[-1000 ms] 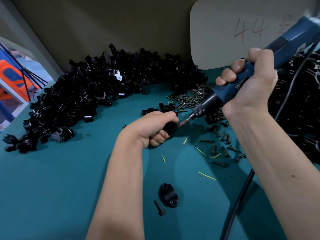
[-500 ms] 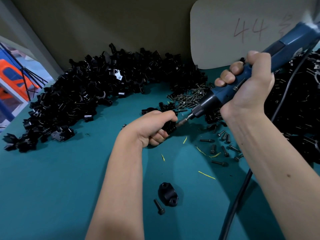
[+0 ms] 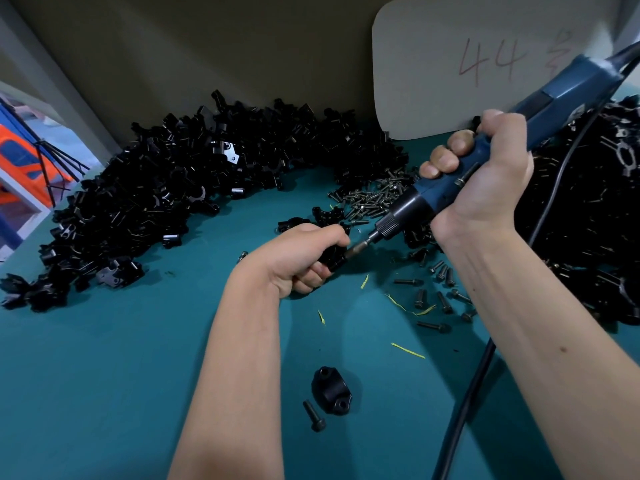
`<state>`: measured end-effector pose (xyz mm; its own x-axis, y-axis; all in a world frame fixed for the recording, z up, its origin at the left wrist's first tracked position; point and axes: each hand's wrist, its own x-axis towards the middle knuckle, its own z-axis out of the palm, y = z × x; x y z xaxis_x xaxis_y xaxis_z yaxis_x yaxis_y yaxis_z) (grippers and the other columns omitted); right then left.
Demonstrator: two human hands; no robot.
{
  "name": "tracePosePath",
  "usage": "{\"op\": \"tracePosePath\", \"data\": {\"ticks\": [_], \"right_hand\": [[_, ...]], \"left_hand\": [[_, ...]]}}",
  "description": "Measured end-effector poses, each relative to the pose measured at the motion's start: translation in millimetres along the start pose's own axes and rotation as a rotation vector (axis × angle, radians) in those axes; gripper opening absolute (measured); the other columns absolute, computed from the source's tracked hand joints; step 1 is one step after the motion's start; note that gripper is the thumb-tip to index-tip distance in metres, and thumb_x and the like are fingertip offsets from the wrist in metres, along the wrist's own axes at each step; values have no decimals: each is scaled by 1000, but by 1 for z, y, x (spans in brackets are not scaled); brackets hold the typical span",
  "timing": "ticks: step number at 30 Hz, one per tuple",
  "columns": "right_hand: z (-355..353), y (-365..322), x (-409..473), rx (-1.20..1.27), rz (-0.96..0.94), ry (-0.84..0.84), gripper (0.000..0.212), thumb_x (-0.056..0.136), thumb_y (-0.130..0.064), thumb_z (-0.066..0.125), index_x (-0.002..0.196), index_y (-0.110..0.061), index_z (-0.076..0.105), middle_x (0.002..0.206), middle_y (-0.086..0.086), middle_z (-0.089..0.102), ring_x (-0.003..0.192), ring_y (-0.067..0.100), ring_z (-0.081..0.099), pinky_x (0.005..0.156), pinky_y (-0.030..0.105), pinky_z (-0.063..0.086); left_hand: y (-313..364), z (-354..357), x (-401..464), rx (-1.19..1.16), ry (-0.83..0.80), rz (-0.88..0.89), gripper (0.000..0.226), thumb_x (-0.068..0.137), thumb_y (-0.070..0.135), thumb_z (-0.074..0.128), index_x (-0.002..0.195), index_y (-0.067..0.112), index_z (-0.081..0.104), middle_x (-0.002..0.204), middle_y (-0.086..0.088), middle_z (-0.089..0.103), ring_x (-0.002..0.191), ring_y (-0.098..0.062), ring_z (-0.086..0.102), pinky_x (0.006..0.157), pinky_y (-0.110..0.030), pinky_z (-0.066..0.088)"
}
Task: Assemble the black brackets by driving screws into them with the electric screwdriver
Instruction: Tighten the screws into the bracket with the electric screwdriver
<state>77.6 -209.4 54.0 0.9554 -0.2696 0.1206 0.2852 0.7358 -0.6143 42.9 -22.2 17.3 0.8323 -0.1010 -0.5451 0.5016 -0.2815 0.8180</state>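
A person works at a teal table (image 3: 104, 358). The left hand (image 3: 304, 258) is at the centre, fingers curled tight round a small black bracket (image 3: 332, 259) that is mostly hidden in the fist. The right hand (image 3: 485, 181) is to the right and farther off, fingers wrapped round the blue screwdriver (image 3: 502, 147), which slants down and left so its bit (image 3: 360, 247) meets the bracket. The screw being driven cannot be seen.

A big heap of brackets (image 3: 166, 202) curves across the far left. Loose screws (image 3: 370, 199) lie beyond the hands and more lie near the right forearm. A lone bracket half (image 3: 330, 389) and a bolt (image 3: 313, 415) lie close to the viewer.

The bracket looks rigid, small and light, probably smooth, so it likely wants a firm full-fist hold on its body, clear of the screw hole, to resist twisting.
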Motion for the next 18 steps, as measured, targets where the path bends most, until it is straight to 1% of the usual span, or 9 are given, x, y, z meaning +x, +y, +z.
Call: {"op": "tracePosePath", "data": {"ticks": [3, 6, 10, 11, 14, 16, 18], "right_hand": [[0, 1, 0, 4, 2, 11, 31, 88, -15, 57, 108, -12, 32, 65, 1, 42, 52, 16, 37, 52, 28, 36], [0, 1, 0, 4, 3, 17, 28, 92, -14, 56, 108, -12, 33, 65, 1, 43, 52, 16, 37, 51, 28, 36], [1, 1, -1, 21, 5, -17, 19, 89, -16, 56, 92, -15, 37, 65, 1, 42, 51, 16, 37, 50, 27, 36], [2, 0, -2, 13, -7, -24, 19, 89, -16, 56, 91, -16, 37, 64, 1, 43, 51, 16, 37, 50, 27, 36], [2, 0, -2, -2, -19, -12, 21, 89, -14, 55, 96, -14, 36, 64, 1, 43, 51, 17, 37, 51, 28, 36], [1, 0, -2, -2, -17, 13, 27, 89, -14, 56, 103, -12, 34, 65, 2, 43, 52, 17, 37, 52, 28, 36], [1, 0, -2, -10, -23, 38, 29, 88, -14, 57, 105, -13, 34, 65, 2, 43, 52, 17, 37, 52, 29, 36]], "left_hand": [[-1, -1, 1, 1, -1, 2, 27, 95, 31, 54, 72, 21, 45, 50, 4, 34, 37, -7, 24, 38, -11, 20], [-1, -1, 1, -1, -3, 6, 28, 94, 31, 54, 70, 21, 44, 50, 4, 33, 36, -7, 23, 38, -11, 20], [-1, -1, 2, 6, -13, -4, 29, 95, 30, 54, 69, 21, 45, 51, 4, 34, 37, -7, 24, 37, -11, 20], [-1, -1, 2, 4, -13, -2, 29, 95, 30, 54, 69, 21, 45, 51, 4, 34, 37, -7, 23, 37, -11, 20], [-2, -1, 2, -2, 0, 4, 32, 95, 30, 54, 67, 23, 42, 50, 5, 34, 37, -6, 23, 38, -11, 19], [-2, -1, 3, -2, 1, 8, 31, 95, 31, 55, 67, 23, 43, 49, 5, 34, 37, -6, 23, 38, -11, 19], [-3, -1, 4, 2, -2, 12, 29, 94, 31, 55, 68, 23, 44, 50, 5, 34, 37, -7, 24, 38, -11, 19]]}}
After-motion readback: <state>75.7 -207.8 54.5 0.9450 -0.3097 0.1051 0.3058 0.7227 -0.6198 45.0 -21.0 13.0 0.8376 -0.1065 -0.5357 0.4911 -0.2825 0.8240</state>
